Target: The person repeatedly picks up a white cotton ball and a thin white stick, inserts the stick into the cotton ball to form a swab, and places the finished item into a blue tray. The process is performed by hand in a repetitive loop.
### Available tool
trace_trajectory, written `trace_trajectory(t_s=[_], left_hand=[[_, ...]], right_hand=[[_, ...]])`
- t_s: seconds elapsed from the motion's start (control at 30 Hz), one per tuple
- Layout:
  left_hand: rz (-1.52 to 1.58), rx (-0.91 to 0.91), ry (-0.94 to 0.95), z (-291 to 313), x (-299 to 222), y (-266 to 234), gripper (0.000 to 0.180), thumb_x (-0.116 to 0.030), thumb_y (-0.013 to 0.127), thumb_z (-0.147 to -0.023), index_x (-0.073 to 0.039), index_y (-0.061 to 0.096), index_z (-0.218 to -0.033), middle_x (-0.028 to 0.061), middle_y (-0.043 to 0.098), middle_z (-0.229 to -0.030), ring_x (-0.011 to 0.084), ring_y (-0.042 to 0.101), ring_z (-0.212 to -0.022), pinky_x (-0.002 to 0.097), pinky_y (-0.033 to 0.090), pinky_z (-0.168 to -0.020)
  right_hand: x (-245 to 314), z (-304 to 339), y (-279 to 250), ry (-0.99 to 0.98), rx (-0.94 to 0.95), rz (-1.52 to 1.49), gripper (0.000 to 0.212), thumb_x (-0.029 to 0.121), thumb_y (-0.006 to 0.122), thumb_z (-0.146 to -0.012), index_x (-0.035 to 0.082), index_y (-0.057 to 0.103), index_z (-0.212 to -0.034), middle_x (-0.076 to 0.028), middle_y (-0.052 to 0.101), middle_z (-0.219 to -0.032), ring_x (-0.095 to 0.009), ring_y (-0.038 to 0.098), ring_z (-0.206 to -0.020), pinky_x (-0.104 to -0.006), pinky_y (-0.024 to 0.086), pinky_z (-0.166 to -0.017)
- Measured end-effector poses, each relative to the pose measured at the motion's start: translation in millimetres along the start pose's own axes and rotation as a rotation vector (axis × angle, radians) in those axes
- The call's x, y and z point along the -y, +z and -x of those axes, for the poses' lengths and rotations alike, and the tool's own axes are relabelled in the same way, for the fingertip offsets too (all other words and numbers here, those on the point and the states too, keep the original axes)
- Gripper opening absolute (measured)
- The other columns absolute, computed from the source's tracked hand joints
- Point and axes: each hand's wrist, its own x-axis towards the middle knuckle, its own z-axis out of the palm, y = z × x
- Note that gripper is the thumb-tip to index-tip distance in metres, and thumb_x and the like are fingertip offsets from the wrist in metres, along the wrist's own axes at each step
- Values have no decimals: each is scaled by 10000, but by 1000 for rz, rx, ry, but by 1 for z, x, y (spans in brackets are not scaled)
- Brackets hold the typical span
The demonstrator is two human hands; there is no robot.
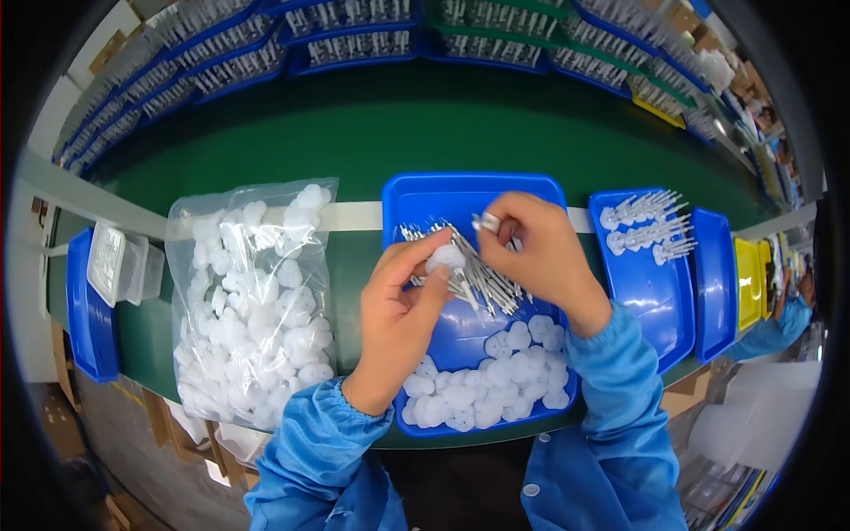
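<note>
My left hand (pixel 397 314) pinches a white, rounded plastic piece (pixel 445 258) between thumb and fingers, above a blue tray (pixel 469 188). To its right, my right hand (pixel 536 248) is closed, with a small silvery-white piece (pixel 485 222) at its fingertips; its exact kind is hard to make out. Beneath both hands lies a loose pile of thin metal rods (pixel 482 288), partly hidden by them. Several more white plastic pieces (pixel 478 389) are heaped at the near end of the same tray.
A clear bag (pixel 252 301) full of white pieces lies left of the tray. On the right, another blue tray (pixel 651 310) holds rods standing in white pieces (pixel 651 226). Racked trays (pixel 354 44) of rods line the back. A co-worker's blue sleeve (pixel 779 332) shows far right.
</note>
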Motion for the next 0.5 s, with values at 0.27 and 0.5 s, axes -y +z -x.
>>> trace_trajectory(t_s=[0.27, 0.5], left_hand=[[-236, 114, 64, 7, -3, 3, 400, 97, 694, -1013, -16, 741, -1393, 87, 662, -1260, 137, 711, -1092, 248, 636, -871], [-217, 120, 36, 7, -2, 3, 368, 109, 702, -1010, 42, 719, -1372, 109, 662, -1280, 206, 727, -1234, 285, 659, -932]], right_hand=[[15, 65, -3, 208, 60, -358, 209, 12, 843, -899, 30, 734, -1076, -56, 786, -863, -98, 741, -731, -252, 566, -666], [17, 73, 1, -16, -108, -128, 228, 13, 887, -859, 33, 787, -1063, -60, 757, -818, -138, 725, -664, -266, 563, -602]])
